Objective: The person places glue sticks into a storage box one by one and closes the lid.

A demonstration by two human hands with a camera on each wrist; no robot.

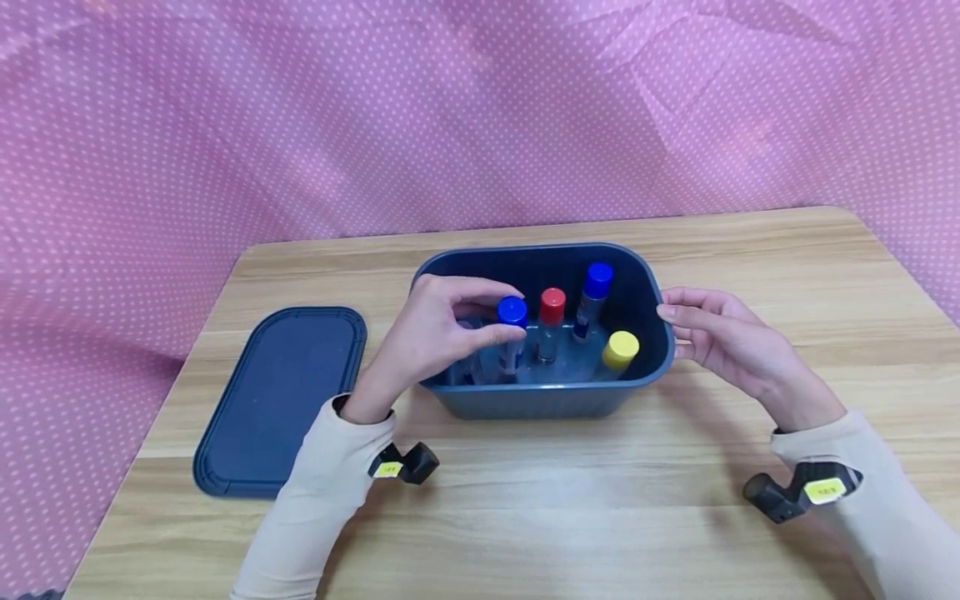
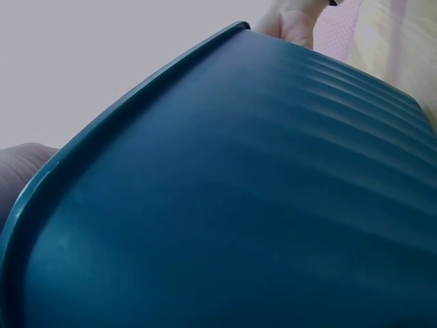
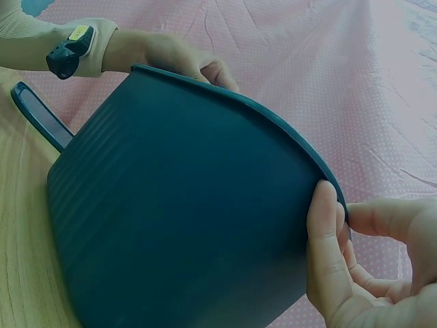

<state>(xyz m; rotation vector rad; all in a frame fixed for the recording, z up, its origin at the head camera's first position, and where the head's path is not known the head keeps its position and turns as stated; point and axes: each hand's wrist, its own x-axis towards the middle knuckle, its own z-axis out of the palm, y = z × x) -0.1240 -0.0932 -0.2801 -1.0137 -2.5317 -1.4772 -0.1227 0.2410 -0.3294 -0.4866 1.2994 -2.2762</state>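
A dark blue plastic bin (image 1: 525, 402) stands on the table with several small clear bottles inside. My left hand (image 1: 427, 329) reaches over its left end and pinches a blue-capped bottle (image 1: 512, 312) by the cap, between thumb and fingers. Beside that bottle are a red-capped bottle (image 1: 552, 307), another blue-capped bottle (image 1: 597, 282) and a yellow-capped bottle (image 1: 621, 350). Under the left hand another clear bottle (image 1: 472, 368) is mostly hidden. At the bin's right end my right hand (image 1: 723, 337) pinches the rim, also seen in the right wrist view.
A dark blue lid (image 1: 281, 400) lies flat on the wooden table (image 1: 570, 517), left of the bin. Behind the table hangs a pink dotted cloth (image 1: 480, 117). The left wrist view is mostly filled by the bin's side wall (image 2: 205, 191).
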